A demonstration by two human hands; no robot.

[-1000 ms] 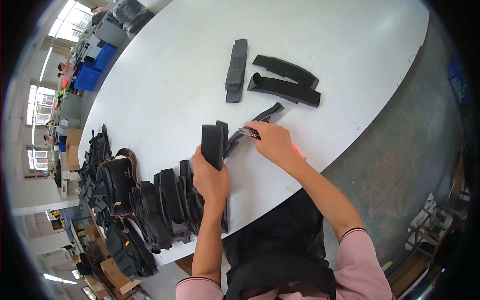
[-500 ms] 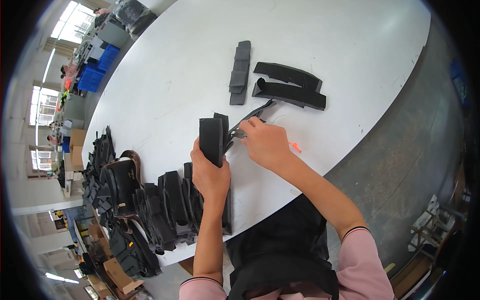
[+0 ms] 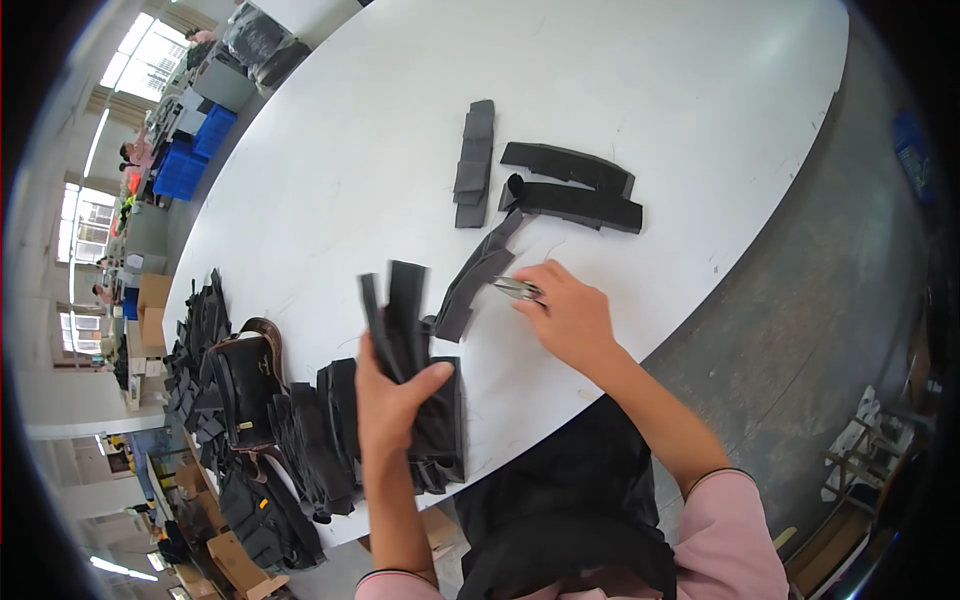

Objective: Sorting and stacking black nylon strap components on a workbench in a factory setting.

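Note:
My left hand [image 3: 392,400] grips a folded black fabric piece [image 3: 397,318] and holds it upright above the white table [image 3: 400,130]. My right hand [image 3: 568,318] rests on the table and holds small metal snips [image 3: 515,289], whose tips touch a long black strap [image 3: 478,275] lying flat. Under my left hand lies a stack of black pieces [image 3: 440,430].
Three more black strips lie further out: a narrow stacked one [image 3: 474,162] and two long ones [image 3: 570,185]. Rows of black pieces and a dark bag [image 3: 245,385] crowd the table's left edge. Blue crates [image 3: 195,155] stand beyond it. Grey floor [image 3: 800,330] is on the right.
My left hand has pulled the folded black piece down and toward the stack at the table edge. My right hand with the snips has stayed at the long strap.

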